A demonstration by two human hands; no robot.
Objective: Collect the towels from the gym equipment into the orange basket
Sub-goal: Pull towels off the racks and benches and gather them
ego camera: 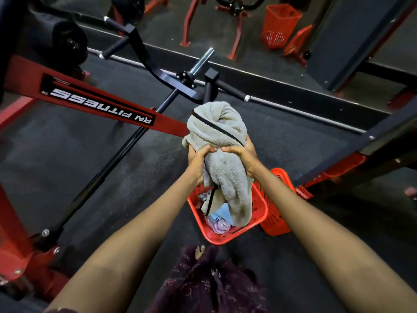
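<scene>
We see both hands, left [199, 162] and right [242, 158], with fingers curled tight round the towel [222, 134] over the basket [211, 236]; its lower end hangs inside, hiding most other cloths there

Both bare arms reach forward and converge above the orange basket [228, 239]. The left hand [199, 162] and right hand [242, 158] sit side by side over its far edge, fingers curled, each gripping the bunched grey towel [222, 154], thumbs nearly meeting.
</scene>
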